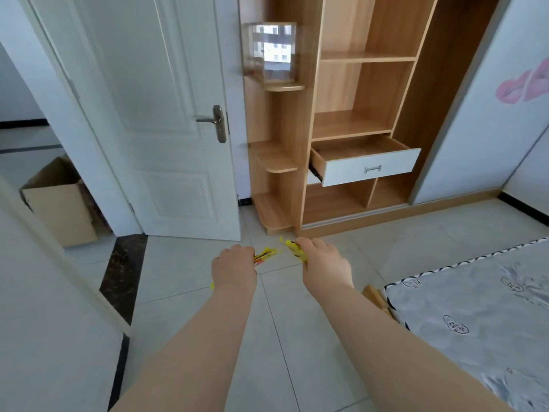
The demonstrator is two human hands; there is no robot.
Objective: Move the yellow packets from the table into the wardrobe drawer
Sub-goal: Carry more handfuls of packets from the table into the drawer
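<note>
Your two forearms stretch out from the bottom of the frame, side by side over the tiled floor [184, 263]. Your left hand [234, 264] is curled around a bunch of yellow packets [266, 254], whose ends with some red print stick out to the right of the knuckles; a small yellow tip also shows below the wrist. Your right hand [323, 260] grips another yellow bunch [292, 248], which pokes out on its left side, so the two bunches sit near each other in the gap between the hands, close but apart. Beyond the hands, in the upper right of the frame, stands the wooden wardrobe [380, 84] with open shelves. Its wardrobe drawer [368, 169] is pulled out, the white front with a metal handle facing you, and the wooden inside showing nothing from this angle. Rounded corner shelves [274, 157] run down the wardrobe's left edge, and a clear box [270, 52] sits on the top one. Left of them, a white door [166, 114] stands open, with a cardboard box [59, 209] on the floor past it at the left edge. A patterned mattress [475, 307] fills the lower right corner.
</note>
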